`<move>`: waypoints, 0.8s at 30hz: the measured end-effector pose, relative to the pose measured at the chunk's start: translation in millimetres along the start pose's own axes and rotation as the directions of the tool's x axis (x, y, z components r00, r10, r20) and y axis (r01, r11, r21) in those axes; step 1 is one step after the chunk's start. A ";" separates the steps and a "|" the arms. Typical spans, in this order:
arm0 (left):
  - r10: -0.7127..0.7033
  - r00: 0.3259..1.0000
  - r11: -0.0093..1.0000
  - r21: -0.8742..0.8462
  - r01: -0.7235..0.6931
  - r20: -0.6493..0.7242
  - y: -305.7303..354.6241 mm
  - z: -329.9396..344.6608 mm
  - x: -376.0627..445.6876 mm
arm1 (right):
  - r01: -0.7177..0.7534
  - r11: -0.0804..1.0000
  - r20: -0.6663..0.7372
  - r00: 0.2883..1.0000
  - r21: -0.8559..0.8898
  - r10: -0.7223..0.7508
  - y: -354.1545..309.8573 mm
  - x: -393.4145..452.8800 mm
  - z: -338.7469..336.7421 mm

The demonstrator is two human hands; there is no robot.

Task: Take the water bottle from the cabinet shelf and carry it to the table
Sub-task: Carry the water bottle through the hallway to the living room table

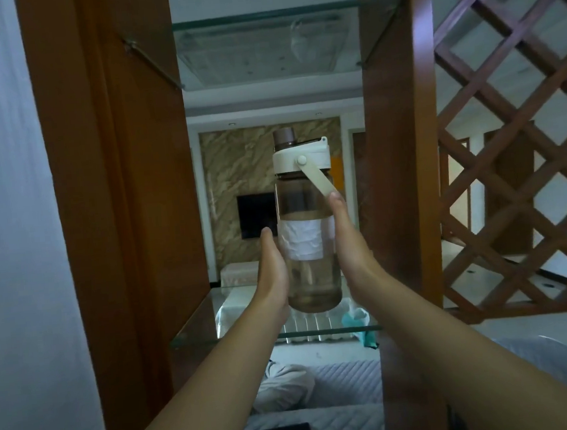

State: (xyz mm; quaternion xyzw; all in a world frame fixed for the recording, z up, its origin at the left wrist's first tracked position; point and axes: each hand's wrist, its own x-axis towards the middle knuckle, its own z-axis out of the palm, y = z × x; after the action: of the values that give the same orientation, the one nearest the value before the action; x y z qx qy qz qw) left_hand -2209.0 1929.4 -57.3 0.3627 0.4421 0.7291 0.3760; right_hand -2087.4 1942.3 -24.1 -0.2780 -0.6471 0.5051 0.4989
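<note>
Above glass shelf [196,337] — bottle [310,270] between both palms | white label [303,242] — blank

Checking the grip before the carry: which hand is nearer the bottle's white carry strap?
Right. The right hand has fingertips at the strap's lower end; the left hand presses the water bottle lower down, opposite side.

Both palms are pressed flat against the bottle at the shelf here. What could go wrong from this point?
1. The left hand and right hand squeeze the clear smoky plastic water bottle with white lid between flat palms, fingers not visibly wrapped, so it could slip.
2. It sits at or just above the lower glass shelf; a drop could strike the glass.
3. The wooden cabinet upright stands close beside the right hand, risking a knock.
</note>
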 end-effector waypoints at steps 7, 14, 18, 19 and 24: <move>0.016 0.999 0.999 -0.044 -0.014 0.040 -0.4 4.1 8.0 | 0.067 0.998 -0.044 0.997 0.001 -0.067 4.7 11.7 3.5; 0.054 0.995 0.998 -0.048 -0.050 0.080 -6.4 0.0 16.9 | 0.143 0.989 -0.003 0.990 0.035 -0.143 -7.4 14.0 1.3; 0.072 0.994 0.996 -0.067 -0.067 0.084 -6.3 1.9 17.0 | 0.162 0.985 0.008 0.987 0.065 -0.163 -11.2 13.2 4.1; 0.081 0.993 0.994 -0.079 -0.075 0.086 -6.2 2.6 17.5 | 0.162 0.983 0.005 0.987 0.082 -0.163 -9.9 13.5 5.5; 0.116 0.990 0.990 -0.089 -0.109 0.082 -8.6 3.1 19.8 | 0.181 0.978 -0.041 0.983 0.104 -0.178 -4.3 12.0 10.4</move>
State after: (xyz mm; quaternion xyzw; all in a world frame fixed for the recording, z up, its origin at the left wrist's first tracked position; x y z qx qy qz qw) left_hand -2213.4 1950.5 -60.3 0.4021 0.3729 0.7508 0.3683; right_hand -2100.7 1947.3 -15.6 -0.1993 -0.6334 0.4875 0.5669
